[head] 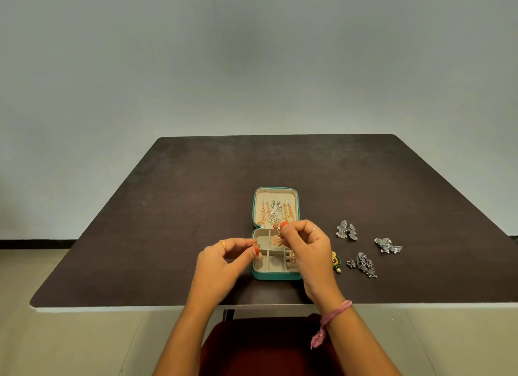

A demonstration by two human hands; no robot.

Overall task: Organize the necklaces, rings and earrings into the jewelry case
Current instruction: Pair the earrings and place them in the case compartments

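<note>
A teal jewelry case [276, 276] lies open in the middle of the dark table. Its lid [276, 192] holds three necklaces [276, 213] in rose, silver and gold. My right hand [308, 244] pinches a rose-gold bell-shaped earring [276, 239] that dangles above the case's far compartments. At the case's left edge my left hand [221, 263] pinches a second rose-gold earring [257, 253]. Gold pieces [292, 258] lie in a right-hand compartment, partly hidden by my right hand.
Three pairs of silver earrings [347, 230] [388, 245] [363, 264] lie on the table [168, 221] right of the case. A gold and green earring with a pearl drop [336, 262] peeks out beside my right wrist. The table's front edge [126, 308] is close to me.
</note>
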